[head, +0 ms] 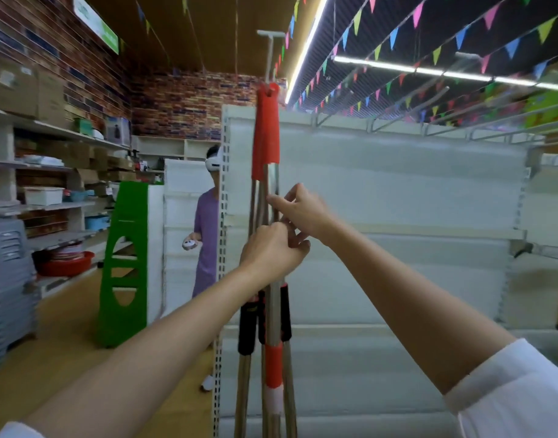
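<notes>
A bundle of upright metal poles [271,311] stands in front of me, some with black grips and one with red and white bands. A red plastic sleeve [265,131] caps the tops of the poles. My left hand [271,251] grips the bundle at mid height. Just above it, my right hand [300,210] pinches one shiny pole with fingertips and thumb. A white T-shaped rod [270,52] rises above the red sleeve.
A white empty shelving unit [398,191] stands right behind the poles. A person in a purple shirt wearing a white headset [208,222] stands to the left beside it. A green stand [126,263], grey stacked crates [9,279] and stocked wall shelves [50,197] fill the left side.
</notes>
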{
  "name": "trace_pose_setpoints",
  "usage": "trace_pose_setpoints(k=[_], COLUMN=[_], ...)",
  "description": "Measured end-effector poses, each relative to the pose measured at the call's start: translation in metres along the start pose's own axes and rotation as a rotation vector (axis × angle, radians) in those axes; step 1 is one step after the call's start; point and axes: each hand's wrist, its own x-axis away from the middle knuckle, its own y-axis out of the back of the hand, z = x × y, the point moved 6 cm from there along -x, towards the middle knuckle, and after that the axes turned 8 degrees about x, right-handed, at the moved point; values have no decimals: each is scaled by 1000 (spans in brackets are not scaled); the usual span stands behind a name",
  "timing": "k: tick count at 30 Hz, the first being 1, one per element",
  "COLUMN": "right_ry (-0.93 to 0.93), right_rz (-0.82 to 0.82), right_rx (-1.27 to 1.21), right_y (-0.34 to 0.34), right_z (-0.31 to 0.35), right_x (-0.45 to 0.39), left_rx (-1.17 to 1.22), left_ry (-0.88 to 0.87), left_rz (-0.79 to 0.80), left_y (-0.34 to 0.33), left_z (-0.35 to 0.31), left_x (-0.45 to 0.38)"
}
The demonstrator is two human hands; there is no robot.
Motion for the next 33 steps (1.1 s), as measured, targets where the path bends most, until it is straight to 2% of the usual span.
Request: trace_pose_setpoints(k=[4, 8, 11, 20, 25, 33], right_ry=[-80, -162, -255, -480, -686, -917], right_rz=[85, 132, 124, 123, 76, 5], right_rx=[31, 34, 38, 221, 202, 236], right_y=[16, 51, 85, 213, 281, 357], right_z=[-58, -132, -194, -377, -475, -593], right_x=[37, 87, 129, 269, 359, 475], left_rx=[98, 518, 655, 789, 811, 810], left_ry=[-5, 155, 176, 223, 213, 210], left_rz=[161, 402, 508, 817, 957, 1151], left_y=[-55, -129, -186, -380, -478, -613], left_z=[-22, -55, -94, -241, -317, -399], left_x=[18, 38, 58, 141, 186, 243])
